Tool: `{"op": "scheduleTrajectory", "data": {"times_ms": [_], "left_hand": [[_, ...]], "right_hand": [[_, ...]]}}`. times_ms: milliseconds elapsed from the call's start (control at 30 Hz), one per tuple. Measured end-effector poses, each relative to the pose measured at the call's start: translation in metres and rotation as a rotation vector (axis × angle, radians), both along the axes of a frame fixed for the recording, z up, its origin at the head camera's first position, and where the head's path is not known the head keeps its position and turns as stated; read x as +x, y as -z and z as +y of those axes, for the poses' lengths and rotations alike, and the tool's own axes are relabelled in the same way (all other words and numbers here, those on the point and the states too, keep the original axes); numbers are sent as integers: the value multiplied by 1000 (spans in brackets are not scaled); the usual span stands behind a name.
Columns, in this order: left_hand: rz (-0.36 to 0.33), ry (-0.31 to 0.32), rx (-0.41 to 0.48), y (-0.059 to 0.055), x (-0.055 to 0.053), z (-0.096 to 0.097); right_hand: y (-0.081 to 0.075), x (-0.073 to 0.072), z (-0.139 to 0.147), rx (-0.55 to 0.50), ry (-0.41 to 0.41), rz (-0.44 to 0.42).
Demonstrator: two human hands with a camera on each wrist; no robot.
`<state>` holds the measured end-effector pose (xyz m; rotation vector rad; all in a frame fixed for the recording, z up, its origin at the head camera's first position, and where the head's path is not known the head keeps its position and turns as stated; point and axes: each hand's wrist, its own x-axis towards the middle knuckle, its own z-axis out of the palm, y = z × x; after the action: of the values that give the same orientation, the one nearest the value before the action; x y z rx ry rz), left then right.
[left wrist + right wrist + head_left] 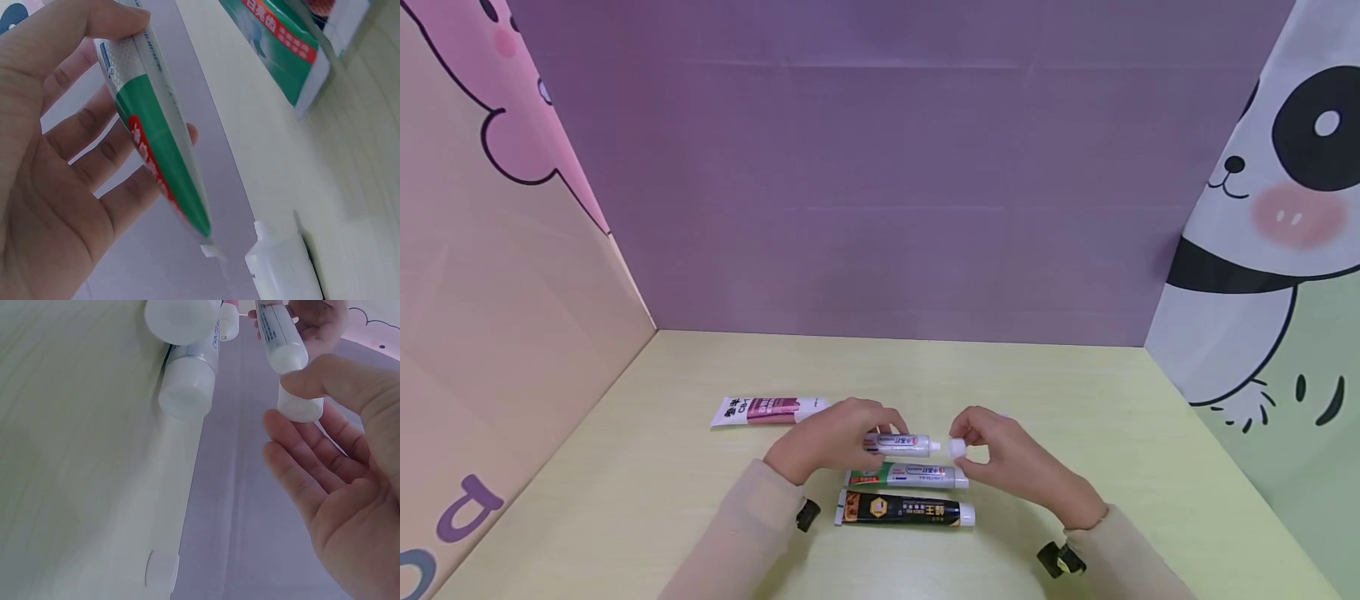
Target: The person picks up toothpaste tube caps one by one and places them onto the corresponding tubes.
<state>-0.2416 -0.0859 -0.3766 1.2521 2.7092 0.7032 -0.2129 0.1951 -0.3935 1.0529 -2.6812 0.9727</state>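
Note:
My left hand (838, 437) grips a white and green toothpaste tube (904, 445) around its body, raised off the table with the nozzle pointing right. Between thumb and fingers, my right hand (1015, 454) pinches a white cap (957, 448) in line with the nozzle, a narrow gap showing between them in the head view. Below the held tube lies a similar green and white toothpaste tube (925, 476), capped. Nearest me is a black toothpaste tube (910, 510) with a white cap. A pink and white toothpaste tube (767, 409) lies behind my left hand, its bare nozzle (260, 229) visible in the left wrist view.
A loose white cap (162, 572) sits on the pale table (685, 517), beyond my right hand. A purple wall (887, 167) stands at the back, with printed panels on the left and right sides.

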Motion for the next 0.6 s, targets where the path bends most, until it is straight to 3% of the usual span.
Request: {"op": "scheduleTrajectory", "data": {"times_ms": [600], "left_hand": [[-31,-1,2,-1,2,9]], "right_hand": [[7,-2,-6,-54,-33,-6]]}}
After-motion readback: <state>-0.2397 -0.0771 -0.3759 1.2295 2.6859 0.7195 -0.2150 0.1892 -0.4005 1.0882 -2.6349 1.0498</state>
